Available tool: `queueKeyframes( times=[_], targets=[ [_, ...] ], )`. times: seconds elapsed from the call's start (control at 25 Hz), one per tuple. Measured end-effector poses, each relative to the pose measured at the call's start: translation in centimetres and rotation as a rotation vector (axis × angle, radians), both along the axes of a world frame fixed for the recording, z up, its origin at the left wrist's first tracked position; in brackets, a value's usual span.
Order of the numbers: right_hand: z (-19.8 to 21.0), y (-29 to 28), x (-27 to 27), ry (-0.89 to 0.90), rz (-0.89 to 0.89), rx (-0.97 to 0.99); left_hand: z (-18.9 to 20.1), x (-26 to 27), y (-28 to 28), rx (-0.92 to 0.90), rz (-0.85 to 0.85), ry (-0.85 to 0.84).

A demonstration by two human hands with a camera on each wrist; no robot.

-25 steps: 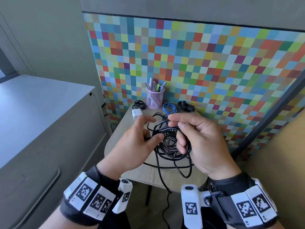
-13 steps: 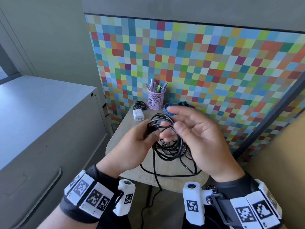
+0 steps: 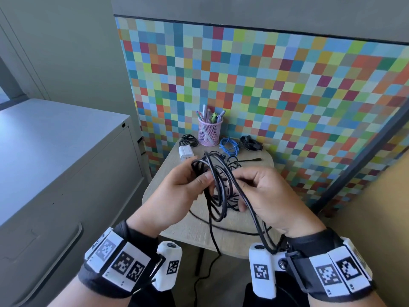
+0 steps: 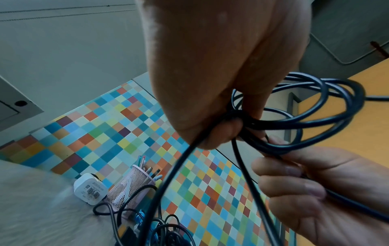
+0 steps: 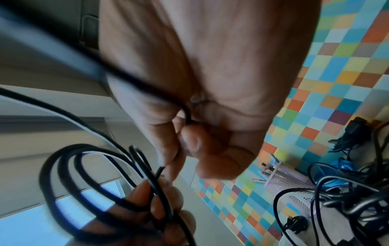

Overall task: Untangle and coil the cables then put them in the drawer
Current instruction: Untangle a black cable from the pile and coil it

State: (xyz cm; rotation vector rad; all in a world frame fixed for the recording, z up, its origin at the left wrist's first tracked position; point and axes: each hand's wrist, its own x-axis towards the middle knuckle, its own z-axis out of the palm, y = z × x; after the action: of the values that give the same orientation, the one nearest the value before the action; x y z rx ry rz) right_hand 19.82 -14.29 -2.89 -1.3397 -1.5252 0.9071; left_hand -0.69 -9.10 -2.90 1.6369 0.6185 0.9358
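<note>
A long black cable (image 3: 219,185) hangs in several loose loops above the small wooden table (image 3: 221,231). My left hand (image 3: 202,173) grips the bunched loops between thumb and fingers; the left wrist view shows the loops (image 4: 315,119) fanning out from that grip. My right hand (image 3: 240,187) pinches a single strand beside the loops, seen close up in the right wrist view (image 5: 187,116). One strand runs down past my right wrist, and another drops off the table's front edge toward the floor. More tangled black cable lies on the table behind my hands.
At the table's back stand a pink mesh pen cup (image 3: 210,131), a white charger (image 3: 185,152), a blue coiled cable (image 3: 229,146) and two small black coils (image 3: 188,140) (image 3: 250,142). A grey cabinet (image 3: 55,173) with shut fronts fills the left. The chequered wall is close behind.
My right hand, spread open over the loops half a second ago, now pinches one strand. My left hand has kept hold of the loops, and a strand now trails past my right wrist.
</note>
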Motion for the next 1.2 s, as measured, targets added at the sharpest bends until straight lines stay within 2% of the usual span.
queueKeyframes(
  times=[0.08, 0.16, 0.24, 0.28, 0.44, 0.52, 0.64, 0.8, 0.88, 0.96, 1.08, 1.16, 1.2],
  targets=[
    [0.4, -0.1, -0.2, 0.154, -0.099, 0.017, 0.1, -0.3, -0.1, -0.022, 0.016, -0.05],
    [0.8, 0.1, 0.7, 0.326, -0.241, 0.041, -0.1, -0.9, 0.3, -0.189, 0.052, -0.226],
    [1.0, 0.2, 2.2, 0.393, -0.337, 0.049, -0.3, -1.6, 0.8, -0.322, 0.114, -0.375],
    [1.0, 0.2, 2.8, 0.393, -0.351, 0.033, -0.5, -1.8, 1.1, -0.331, 0.151, -0.378],
    [0.3, 0.4, 3.5, 0.235, -0.339, -0.043, -0.7, -1.8, 1.4, -0.268, 0.26, -0.221],
    [-0.5, 0.6, 3.3, 0.072, -0.313, -0.072, -0.5, -1.3, 0.9, -0.247, 0.277, -0.125],
    [-1.2, 0.4, 2.7, -0.16, -0.162, -0.089, -0.4, -0.8, 0.5, -0.163, 0.248, -0.014],
    [-0.6, 0.2, -0.4, -0.179, 0.11, -0.027, -0.3, 0.2, -0.2, -0.159, 0.152, 0.024],
    [-0.6, 0.4, -1.6, -0.197, 0.147, 0.009, -0.1, 0.5, -0.5, -0.209, 0.115, -0.001],
    [-0.8, 0.6, -1.6, -0.187, 0.067, 0.067, -0.2, 0.2, -0.4, -0.221, 0.097, -0.022],
    [-0.6, 0.5, -0.2, -0.182, -0.236, 0.128, -0.7, -1.1, 0.3, -0.219, 0.079, -0.066],
    [-0.7, 0.4, 1.4, -0.134, -0.392, 0.108, -0.8, -1.7, 0.7, -0.221, 0.086, -0.108],
    [-0.8, 0.5, 2.2, -0.124, -0.412, 0.069, -0.7, -1.9, 0.9, -0.21, 0.097, -0.116]
  ],
)
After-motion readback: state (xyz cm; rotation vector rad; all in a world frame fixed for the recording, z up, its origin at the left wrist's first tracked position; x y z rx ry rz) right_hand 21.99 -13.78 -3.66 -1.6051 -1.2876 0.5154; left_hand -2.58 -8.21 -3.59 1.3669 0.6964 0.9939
